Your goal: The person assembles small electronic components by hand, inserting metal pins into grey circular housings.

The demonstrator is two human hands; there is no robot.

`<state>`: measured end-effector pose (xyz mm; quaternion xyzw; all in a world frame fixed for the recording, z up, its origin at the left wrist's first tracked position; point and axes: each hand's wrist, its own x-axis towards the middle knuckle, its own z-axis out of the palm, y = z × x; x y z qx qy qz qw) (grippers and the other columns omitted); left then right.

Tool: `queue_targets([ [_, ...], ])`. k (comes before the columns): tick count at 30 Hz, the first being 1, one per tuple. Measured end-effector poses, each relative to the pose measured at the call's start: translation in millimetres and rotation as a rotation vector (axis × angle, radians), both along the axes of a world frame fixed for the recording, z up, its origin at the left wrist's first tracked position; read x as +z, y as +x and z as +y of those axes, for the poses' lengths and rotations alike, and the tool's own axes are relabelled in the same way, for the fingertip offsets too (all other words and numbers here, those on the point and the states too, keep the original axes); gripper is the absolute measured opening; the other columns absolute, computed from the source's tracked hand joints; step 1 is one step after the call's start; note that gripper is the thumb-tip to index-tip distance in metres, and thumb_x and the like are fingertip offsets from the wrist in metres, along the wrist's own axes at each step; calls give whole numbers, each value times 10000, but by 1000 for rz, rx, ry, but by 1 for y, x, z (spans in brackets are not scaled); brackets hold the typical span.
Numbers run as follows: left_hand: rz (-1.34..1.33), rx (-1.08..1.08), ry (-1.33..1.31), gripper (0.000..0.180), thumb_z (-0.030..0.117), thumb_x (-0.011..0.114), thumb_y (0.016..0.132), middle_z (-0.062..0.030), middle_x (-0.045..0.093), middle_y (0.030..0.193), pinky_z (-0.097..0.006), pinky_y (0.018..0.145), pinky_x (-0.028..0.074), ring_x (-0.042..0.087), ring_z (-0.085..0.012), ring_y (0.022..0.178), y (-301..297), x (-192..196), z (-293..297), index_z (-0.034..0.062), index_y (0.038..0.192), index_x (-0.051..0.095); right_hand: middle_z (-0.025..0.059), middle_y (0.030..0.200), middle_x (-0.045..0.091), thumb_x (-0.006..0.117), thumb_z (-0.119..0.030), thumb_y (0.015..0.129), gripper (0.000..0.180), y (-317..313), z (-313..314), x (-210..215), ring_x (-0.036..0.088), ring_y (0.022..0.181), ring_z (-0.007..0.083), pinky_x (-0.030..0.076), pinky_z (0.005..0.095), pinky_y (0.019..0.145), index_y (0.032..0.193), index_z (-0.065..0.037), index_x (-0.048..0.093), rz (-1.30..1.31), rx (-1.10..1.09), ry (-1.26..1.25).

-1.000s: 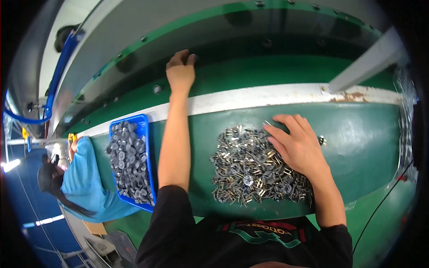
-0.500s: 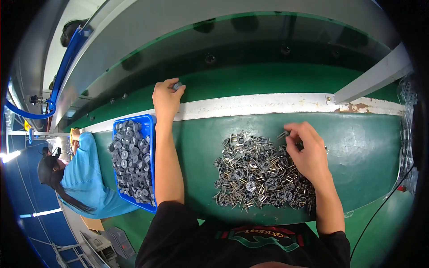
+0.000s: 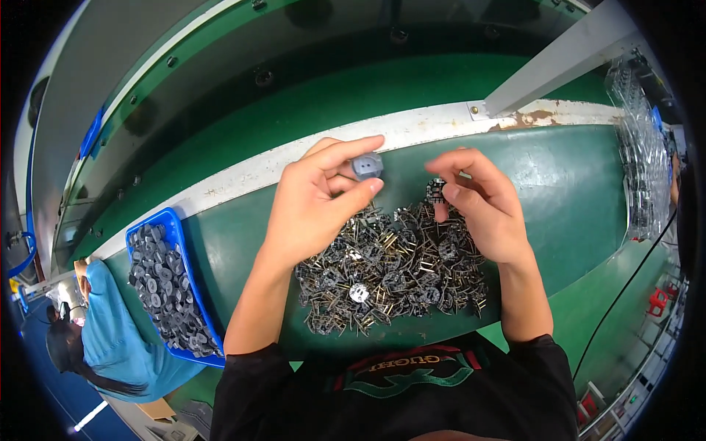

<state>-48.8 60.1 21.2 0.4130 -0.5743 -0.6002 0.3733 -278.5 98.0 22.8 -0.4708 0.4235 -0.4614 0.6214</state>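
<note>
My left hand (image 3: 316, 191) is closed on a grey plastic housing (image 3: 367, 167), round with small holes in its face, pinched between thumb and fingers. Facing it, my right hand (image 3: 482, 202) grips a small round circuit board (image 3: 435, 191) by its edge; the boards in the two hands' gap do not touch the housing. Below both hands lies a heap of circuit boards with metal pins (image 3: 390, 272) on the green tabletop. To the left, a blue tray (image 3: 193, 283) is filled with grey plastic housings (image 3: 160, 275) like the held one.
A white rail (image 3: 220, 189) runs behind the work surface, with a grey post (image 3: 559, 62) rising from it at right. Beyond lies a green belt (image 3: 331, 95). Clear plastic trays (image 3: 631, 147) are stacked far right. A person in blue (image 3: 118, 331) sits at left.
My left hand has come from over the rail toward the middle with the housing. My right hand has lifted a circuit board off the heap's edge. The view has turned rightward.
</note>
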Motion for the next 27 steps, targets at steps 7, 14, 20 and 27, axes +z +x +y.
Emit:
queue_targets([
  [7, 168, -46, 221, 312, -42, 610, 935, -123, 688, 1054, -226, 784, 560, 693, -163, 898, -23, -5, 8, -70, 1246, 621, 24, 919, 488, 453, 5, 974, 235, -3, -2, -13, 569, 765, 105, 463, 248, 704, 1116, 9, 641, 25, 37, -53],
  [14, 582, -69, 525, 367, 93, 536, 1004, -219, 659, 1159, -362, 920, 594, 689, -290, 1033, -15, -13, 6, -77, 1328, 545, 34, 876, 551, 488, 13, 977, 147, -3, 1, -3, 553, 656, 86, 444, 218, 600, 1090, -8, 581, -130, -10, 121],
  [20, 590, -147, 506, 362, 79, 558, 1006, -149, 653, 1211, -320, 927, 540, 657, -205, 1059, -17, -8, 6, -52, 1343, 554, 20, 867, 586, 654, -18, 939, 132, -6, 3, -4, 532, 603, 54, 414, 190, 542, 1049, -6, 583, -88, 54, 95],
  [27, 509, -54, 418, 402, 59, 626, 971, -156, 637, 1255, -333, 961, 507, 633, -202, 1102, -23, -14, 12, -40, 1354, 553, 18, 866, 625, 758, -8, 842, 118, -1, -1, -16, 542, 612, 52, 418, 207, 555, 928, -11, 676, 161, -217, -377],
])
